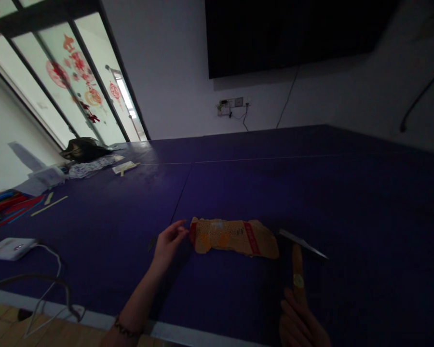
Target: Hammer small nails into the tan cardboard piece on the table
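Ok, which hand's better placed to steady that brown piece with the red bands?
Probably your left hand: it's close beside the brown piece, holding nothing visible, while your right hand grips the wooden-handled, metal-bladed tool.

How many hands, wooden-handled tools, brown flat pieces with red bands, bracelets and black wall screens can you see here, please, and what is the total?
Hands (left hand, right hand): 2
Wooden-handled tool: 1
Brown flat piece: 1
Bracelet: 1
Black wall screen: 1
Total: 6

Pale light from the glass panels (pixel 81 84) leaves the tabletop (pixel 235 188) dim.
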`<state>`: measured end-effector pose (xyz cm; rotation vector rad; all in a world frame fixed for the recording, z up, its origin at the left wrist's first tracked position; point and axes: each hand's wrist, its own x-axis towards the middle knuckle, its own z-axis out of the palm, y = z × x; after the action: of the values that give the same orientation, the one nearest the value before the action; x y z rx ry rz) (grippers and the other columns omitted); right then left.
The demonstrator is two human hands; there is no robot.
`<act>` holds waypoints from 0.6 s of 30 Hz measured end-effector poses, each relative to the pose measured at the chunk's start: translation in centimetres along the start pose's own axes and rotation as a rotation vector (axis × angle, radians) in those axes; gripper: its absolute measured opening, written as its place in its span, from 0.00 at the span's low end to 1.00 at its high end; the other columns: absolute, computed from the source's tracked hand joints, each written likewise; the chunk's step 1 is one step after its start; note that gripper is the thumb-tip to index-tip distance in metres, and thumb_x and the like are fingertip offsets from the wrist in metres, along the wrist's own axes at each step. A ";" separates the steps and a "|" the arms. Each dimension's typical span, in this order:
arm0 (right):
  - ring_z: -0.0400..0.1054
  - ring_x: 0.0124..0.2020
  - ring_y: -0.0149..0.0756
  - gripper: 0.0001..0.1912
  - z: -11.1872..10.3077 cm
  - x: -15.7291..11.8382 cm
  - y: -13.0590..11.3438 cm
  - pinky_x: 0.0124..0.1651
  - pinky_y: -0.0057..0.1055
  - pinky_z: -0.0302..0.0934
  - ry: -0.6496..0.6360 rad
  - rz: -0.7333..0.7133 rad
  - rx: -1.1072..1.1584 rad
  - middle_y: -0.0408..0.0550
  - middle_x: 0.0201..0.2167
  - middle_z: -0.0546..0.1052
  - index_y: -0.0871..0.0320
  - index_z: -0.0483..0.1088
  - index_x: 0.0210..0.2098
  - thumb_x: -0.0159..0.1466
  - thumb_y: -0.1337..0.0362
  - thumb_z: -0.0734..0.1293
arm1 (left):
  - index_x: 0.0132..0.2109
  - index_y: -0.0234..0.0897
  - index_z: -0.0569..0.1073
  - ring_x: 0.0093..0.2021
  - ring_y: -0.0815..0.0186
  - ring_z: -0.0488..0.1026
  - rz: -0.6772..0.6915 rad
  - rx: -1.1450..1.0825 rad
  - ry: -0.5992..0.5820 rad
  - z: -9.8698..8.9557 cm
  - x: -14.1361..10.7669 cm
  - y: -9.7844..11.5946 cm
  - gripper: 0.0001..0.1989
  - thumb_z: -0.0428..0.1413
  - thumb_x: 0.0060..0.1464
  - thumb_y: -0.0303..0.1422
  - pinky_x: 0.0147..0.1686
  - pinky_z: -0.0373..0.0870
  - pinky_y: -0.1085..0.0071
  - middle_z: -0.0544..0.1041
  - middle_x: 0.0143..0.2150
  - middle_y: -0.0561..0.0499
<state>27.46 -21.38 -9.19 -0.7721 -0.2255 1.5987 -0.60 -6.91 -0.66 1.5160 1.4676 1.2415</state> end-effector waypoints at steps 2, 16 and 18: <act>0.51 0.04 0.20 0.11 0.4 0.3 0.5 0.06 0.16 0.49 -0.010 0.039 -0.011 0.30 0.07 0.60 0.54 0.66 0.25 0.47 0.60 0.72 | 0.36 0.31 0.73 0.34 0.65 0.71 0.045 -0.044 -0.119 2.7 0.6 0.6 0.11 0.54 0.46 0.34 0.36 0.67 0.72 0.75 0.32 0.47; 0.53 0.10 0.21 0.26 5.8 -0.2 3.5 0.12 0.17 0.48 0.419 -0.140 -0.280 0.30 0.11 0.59 0.54 0.63 0.31 0.39 0.50 0.73 | 0.27 0.33 0.72 0.26 0.70 0.67 0.301 0.211 -0.464 12.2 3.0 0.2 0.03 0.54 0.46 0.27 0.28 0.61 0.77 0.71 0.23 0.54; 0.53 0.11 0.22 0.24 6.0 -0.1 3.7 0.12 0.18 0.48 0.397 -0.142 -0.333 0.30 0.11 0.58 0.54 0.63 0.30 0.40 0.50 0.72 | 0.27 0.33 0.72 0.25 0.70 0.66 0.318 0.237 -0.460 12.3 2.8 -0.2 0.03 0.54 0.47 0.26 0.28 0.61 0.77 0.71 0.23 0.54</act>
<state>20.97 -20.54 -6.71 -1.2833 -0.2542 1.2568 10.62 -2.35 -4.20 2.0920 1.1246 0.8212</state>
